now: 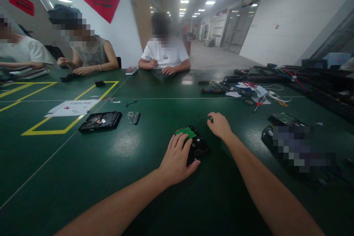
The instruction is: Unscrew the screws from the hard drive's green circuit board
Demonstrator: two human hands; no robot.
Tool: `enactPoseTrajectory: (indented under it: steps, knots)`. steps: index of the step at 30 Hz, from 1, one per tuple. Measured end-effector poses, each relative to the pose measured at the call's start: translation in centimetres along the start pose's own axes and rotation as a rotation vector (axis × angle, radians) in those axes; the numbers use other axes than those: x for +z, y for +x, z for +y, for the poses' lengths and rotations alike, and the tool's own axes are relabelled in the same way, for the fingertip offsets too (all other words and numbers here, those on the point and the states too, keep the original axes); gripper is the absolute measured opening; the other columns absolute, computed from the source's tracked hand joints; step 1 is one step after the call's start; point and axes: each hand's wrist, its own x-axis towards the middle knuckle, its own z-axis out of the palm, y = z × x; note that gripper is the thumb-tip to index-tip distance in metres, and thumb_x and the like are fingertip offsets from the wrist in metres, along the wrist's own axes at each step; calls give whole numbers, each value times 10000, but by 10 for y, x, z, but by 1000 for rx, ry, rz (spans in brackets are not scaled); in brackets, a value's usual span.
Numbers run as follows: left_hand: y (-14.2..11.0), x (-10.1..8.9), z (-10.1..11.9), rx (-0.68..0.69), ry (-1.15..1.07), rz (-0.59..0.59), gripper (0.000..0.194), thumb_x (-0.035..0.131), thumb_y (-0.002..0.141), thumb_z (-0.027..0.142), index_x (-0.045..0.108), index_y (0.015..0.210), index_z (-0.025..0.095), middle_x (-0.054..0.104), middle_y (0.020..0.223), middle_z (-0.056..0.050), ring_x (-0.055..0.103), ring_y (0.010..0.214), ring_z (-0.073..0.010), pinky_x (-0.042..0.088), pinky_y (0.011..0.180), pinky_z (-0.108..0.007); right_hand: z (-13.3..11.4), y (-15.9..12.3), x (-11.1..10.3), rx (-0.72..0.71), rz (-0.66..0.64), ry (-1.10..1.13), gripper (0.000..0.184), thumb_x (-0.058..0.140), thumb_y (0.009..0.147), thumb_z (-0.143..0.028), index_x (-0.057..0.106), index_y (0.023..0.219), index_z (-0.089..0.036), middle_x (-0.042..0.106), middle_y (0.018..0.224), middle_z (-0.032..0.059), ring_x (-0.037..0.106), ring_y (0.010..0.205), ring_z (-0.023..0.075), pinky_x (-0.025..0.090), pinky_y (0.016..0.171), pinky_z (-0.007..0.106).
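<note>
A hard drive (200,145) with a green circuit board lies on the table in front of me. My left hand (178,155) is over it, fingers across its left side and thumb at its near edge, holding it against the tabletop. To the right and a little beyond it, my right hand (219,125) is closed around a small thing with a yellow and black end (211,119); most of it is hidden in the fingers. Several tiny light bits (203,117), which look like screws, lie just left of those fingertips.
Left of centre are a black drive casing (101,121), a small circuit board (134,117) and a paper sheet (72,107). A red screwdriver (257,106), cables and black parts crowd the right. Across the green table (143,177) sit several people, one facing me (165,57).
</note>
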Motion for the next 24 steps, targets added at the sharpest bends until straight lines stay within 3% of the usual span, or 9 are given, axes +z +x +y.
enactPoseTrajectory:
  steps: [6, 14, 24]
  knots:
    - [0, 0, 1, -13, -23, 11, 725, 710, 867, 503, 429, 1482, 240, 433, 1544, -152, 370, 1473, -407, 296, 1232, -676, -8, -5, 10, 21, -11, -129, 356, 423, 1055, -341, 674, 1261, -196, 617, 1267, 155, 686, 955, 263, 482, 772, 349]
    - [-6, -2, -5, -129, -85, 63, 1159, 861, 728, 530, 175, 1619, 249, 253, 1640, -178, 302, 1515, -416, 385, 1203, -619, -12, -5, 9, 34, -11, -183, 353, 381, 1075, -343, 678, 1188, -190, 625, 1211, 147, 680, 891, 223, 472, 717, 314]
    - [-11, -24, -32, -207, -52, 37, 1172, 913, 678, 521, 223, 1595, 288, 300, 1607, -163, 354, 1490, -434, 395, 1177, -640, -12, -17, 12, -3, 14, -194, 345, 367, 1075, -325, 659, 1156, -161, 626, 1201, 162, 666, 838, 221, 472, 664, 322]
